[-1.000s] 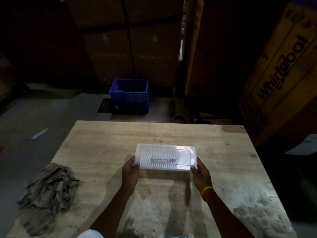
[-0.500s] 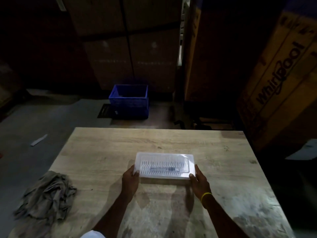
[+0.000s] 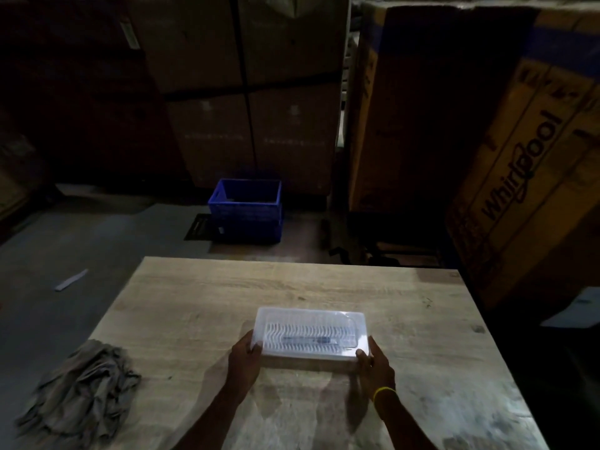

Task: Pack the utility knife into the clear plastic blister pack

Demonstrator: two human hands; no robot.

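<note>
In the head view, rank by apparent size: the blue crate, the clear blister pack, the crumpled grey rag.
Largest to smallest as seen:
1. Crumpled grey rag
2. Clear blister pack
3. Blue crate, though it sits farther away, so true size is unsure.

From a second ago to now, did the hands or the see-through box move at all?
Hardly. The left hand and right hand still grip the two ends of the clear plastic blister pack, with the utility knife lying inside. Only the head camera tipped upward, so everything sits lower in the picture. The grey rag and blue crate stayed put.
</note>
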